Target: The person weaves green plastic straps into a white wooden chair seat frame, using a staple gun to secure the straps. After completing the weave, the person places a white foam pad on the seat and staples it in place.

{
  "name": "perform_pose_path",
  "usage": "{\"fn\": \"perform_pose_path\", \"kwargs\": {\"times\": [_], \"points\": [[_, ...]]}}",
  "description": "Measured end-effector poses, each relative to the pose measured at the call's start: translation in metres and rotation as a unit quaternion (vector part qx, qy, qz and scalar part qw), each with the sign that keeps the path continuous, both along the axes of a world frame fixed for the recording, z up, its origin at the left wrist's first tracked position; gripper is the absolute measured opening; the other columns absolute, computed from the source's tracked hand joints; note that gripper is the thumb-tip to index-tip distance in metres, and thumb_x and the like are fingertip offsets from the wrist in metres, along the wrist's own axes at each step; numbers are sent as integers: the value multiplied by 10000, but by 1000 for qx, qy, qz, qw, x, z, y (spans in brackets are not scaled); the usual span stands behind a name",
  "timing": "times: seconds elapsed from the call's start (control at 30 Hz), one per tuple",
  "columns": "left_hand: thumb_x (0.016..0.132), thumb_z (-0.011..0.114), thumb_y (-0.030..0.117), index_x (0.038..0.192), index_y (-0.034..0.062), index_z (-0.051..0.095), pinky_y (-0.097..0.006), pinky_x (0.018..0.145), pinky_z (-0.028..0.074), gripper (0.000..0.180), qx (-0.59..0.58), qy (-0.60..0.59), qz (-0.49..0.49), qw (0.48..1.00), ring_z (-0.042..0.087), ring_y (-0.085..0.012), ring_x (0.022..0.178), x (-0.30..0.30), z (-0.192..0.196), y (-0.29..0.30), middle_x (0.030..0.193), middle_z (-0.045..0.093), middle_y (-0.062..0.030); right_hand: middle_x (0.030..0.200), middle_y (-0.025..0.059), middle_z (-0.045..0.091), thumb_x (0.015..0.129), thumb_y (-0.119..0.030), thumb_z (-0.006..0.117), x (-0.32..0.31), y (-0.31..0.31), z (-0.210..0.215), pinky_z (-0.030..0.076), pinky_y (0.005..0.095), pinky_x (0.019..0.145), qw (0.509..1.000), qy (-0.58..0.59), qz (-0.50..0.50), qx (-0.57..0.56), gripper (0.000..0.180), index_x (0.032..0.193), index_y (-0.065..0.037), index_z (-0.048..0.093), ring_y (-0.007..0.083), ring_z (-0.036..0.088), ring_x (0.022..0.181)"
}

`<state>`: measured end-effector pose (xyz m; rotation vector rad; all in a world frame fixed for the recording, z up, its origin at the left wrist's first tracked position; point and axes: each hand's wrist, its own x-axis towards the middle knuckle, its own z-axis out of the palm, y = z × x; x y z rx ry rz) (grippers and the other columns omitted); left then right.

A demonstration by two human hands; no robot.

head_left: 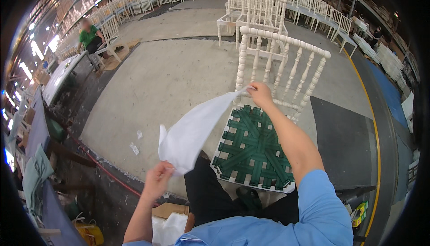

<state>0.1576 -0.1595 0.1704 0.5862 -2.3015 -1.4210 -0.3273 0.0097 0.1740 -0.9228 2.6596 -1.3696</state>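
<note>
A thin white sheet of cloth-like material [197,120] hangs stretched between my two hands, to the left of a chair. My left hand [157,179] pinches its lower end, low and near my left knee. Up by the chair's back, my right hand [260,94] grips the other end, which is gathered narrow. The white chair [286,44] has turned spindles in its back. Its seat is woven from green webbing straps [253,149], crossed in a lattice with diagonal bands on top. No part of the sheet lies on the webbing.
Behind the chair stand stacked white chairs [260,4], with more rows along the far walls. At left, a person in green [89,37] sits by a table [65,78]. An open cardboard box [170,210] with white material is beside my left leg. A red hose [107,174] crosses the floor.
</note>
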Motion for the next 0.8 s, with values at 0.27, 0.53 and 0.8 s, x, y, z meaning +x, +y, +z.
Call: {"fn": "perform_pose_path", "kwargs": {"times": [0.27, 0.53, 0.8], "points": [[969, 711, 64, 1105, 66, 735, -412, 899, 579, 139, -115, -57, -312, 941, 729, -333, 1012, -97, -33, 112, 1071, 761, -125, 921, 89, 773, 882, -111, 748, -28, 109, -87, 536, 358, 794, 984, -144, -102, -28, 201, 1059, -136, 839, 221, 702, 843], [995, 687, 110, 1053, 49, 678, -456, 1012, 511, 84, -116, 8, -431, 895, 653, -353, 1175, -176, -88, 211, 1264, 708, -126, 831, 17, 666, 944, -35, 690, -58, 209, -130, 462, 293, 622, 937, -288, -185, -66, 232, 1133, -95, 811, 109, 597, 779], [973, 684, 123, 1050, 44, 653, -476, 1025, 498, 114, -138, 33, -443, 885, 635, -370, 1203, -239, -140, 306, 1287, 689, -140, 1025, 37, 696, 1020, -131, 667, -28, 332, -175, 536, 323, 643, 863, -356, -285, -218, 348, 1366, -107, 683, 156, 653, 804]]}}
